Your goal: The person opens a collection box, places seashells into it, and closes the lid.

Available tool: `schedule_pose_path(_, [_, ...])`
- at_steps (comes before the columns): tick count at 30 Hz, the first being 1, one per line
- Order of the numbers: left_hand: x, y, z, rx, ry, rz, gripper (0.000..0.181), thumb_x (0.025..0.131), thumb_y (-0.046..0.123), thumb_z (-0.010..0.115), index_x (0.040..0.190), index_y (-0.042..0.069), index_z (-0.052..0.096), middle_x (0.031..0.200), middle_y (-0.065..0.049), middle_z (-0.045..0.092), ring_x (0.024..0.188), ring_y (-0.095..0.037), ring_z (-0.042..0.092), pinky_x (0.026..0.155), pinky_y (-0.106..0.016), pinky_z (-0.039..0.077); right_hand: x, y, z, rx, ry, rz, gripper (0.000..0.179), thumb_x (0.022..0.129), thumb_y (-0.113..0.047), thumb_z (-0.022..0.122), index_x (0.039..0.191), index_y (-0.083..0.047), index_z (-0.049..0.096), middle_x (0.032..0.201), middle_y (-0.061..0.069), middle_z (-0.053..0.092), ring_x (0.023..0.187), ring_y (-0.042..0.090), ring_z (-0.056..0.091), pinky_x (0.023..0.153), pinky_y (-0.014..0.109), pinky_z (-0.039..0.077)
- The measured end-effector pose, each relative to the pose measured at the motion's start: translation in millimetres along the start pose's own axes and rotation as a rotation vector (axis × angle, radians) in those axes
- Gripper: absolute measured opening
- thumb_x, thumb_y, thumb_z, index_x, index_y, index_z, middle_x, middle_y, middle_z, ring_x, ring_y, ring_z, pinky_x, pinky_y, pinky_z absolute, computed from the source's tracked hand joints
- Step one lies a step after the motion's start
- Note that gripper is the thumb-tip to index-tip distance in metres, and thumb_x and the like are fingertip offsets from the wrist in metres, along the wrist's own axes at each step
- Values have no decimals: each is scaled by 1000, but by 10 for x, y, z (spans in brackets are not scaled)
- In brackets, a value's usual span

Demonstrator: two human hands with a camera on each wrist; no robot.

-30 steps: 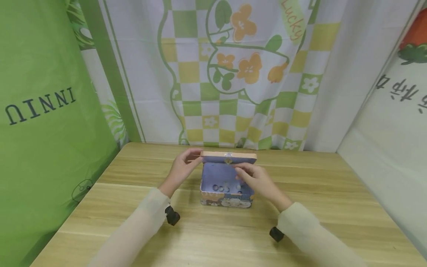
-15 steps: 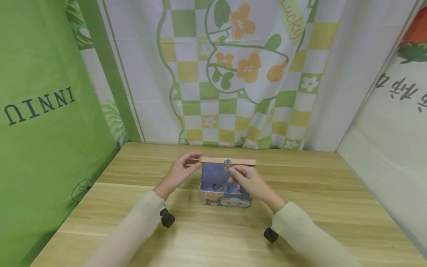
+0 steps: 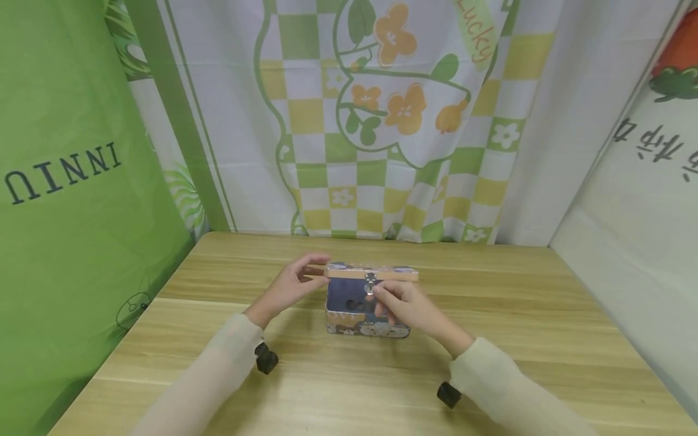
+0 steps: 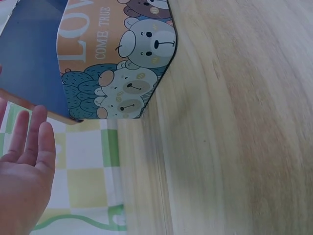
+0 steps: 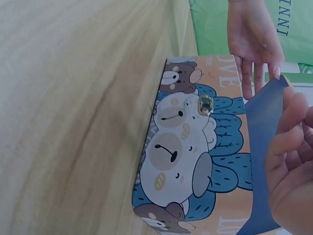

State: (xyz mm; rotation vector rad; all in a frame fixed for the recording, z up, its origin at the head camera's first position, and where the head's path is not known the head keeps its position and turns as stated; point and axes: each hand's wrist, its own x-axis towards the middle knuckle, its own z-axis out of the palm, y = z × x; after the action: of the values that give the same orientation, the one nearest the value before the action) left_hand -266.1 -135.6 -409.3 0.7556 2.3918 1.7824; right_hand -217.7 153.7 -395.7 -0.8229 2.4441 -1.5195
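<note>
A hinged tin box (image 3: pixel 343 330) printed with cartoon bears stands on the table, its blue interior partly in sight. Its orange-edged lid (image 3: pixel 349 274) tilts forward over the opening, and a metal latch (image 3: pixel 370 289) hangs from the front edge. My right hand (image 3: pixel 411 307) pinches at the latch with thumb and fingertips. At the lid's left end, my left hand (image 3: pixel 291 284) touches the edge with nearly straight fingers. Small round things (image 3: pixel 351 304) lie inside the box, too blurred to name. In the right wrist view, a metal catch (image 5: pixel 206 104) sits on the box's front wall.
The wooden table (image 3: pixel 218 363) surrounds the box. A checked curtain (image 3: pixel 371 200) hangs behind the table, with a green cloth (image 3: pixel 71 254) to the left and a white one (image 3: pixel 638 254) to the right. A black wrist camera (image 3: pixel 266 358) hangs below the left sleeve.
The lid has swung forward and down from nearly upright, covering more of the opening. My right hand has moved left and down to the latch; my left hand has lowered slightly alongside the lid.
</note>
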Motion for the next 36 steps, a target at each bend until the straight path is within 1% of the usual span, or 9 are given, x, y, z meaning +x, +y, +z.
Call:
schedule_pose_path(3, [-15,6,0,9,-13,5,50,94,12,72,140,3,54,138,-11,56,120,-32,58,97,-41,52,-21,-11,11,37,-24,18,34,110,-24,44,107,-2,69,79,7,67,49,17,53,39,23,41])
schedule_pose_path(6, [-33,-5,-5,32,-31,11,50,93,12,73,139,5,56,138,-12,56,121,-33,57,99,-43,51,-32,14,23,66,-49,-26,32,109,-19,44,105,0,70,78,15,67,48,9,50,38,23,41])
schedule_pose_path(9, [-57,-17,-12,72,-45,10,48,91,16,76,135,8,59,138,-10,56,122,-32,57,103,-46,48,-53,43,34,82,-73,-56,31,109,-15,45,105,4,70,79,22,66,49,8,52,38,27,43])
schedule_pose_path(11, [-78,-27,-14,107,-52,7,46,90,20,78,132,12,61,137,-8,57,122,-29,57,104,-48,47,-74,60,48,74,-86,-57,31,109,-14,46,105,5,70,78,20,66,50,10,54,39,27,44])
schedule_pose_path(15, [-113,-36,-15,196,-66,16,44,86,21,81,127,18,64,131,-3,58,119,-26,58,104,-47,47,-125,75,96,51,-106,11,32,108,-18,48,105,5,69,78,13,67,52,16,56,42,22,44])
schedule_pose_path(21, [-133,-64,-12,276,-110,59,47,84,29,83,126,21,64,128,1,58,117,-21,59,104,-43,47,-202,101,159,91,-113,78,30,108,-19,49,108,3,69,81,17,68,53,12,55,44,20,43])
schedule_pose_path(25, [-150,-99,-9,292,-119,78,48,82,33,84,124,22,65,127,3,59,115,-18,60,105,-41,46,-241,122,188,113,-125,112,32,108,-21,47,110,4,68,80,11,67,55,10,52,45,18,42])
schedule_pose_path(30, [-167,-137,9,295,-124,104,47,82,31,84,124,19,66,126,1,59,114,-20,60,104,-43,47,-265,145,225,73,-124,137,33,107,-23,49,107,3,68,78,6,67,59,13,54,48,20,45])
schedule_pose_path(36, [-200,-128,31,274,-123,100,46,81,28,86,122,16,67,123,-4,59,112,-24,60,104,-47,47,-284,200,270,44,-120,157,32,106,-25,51,107,1,70,78,7,68,61,14,56,48,20,46])
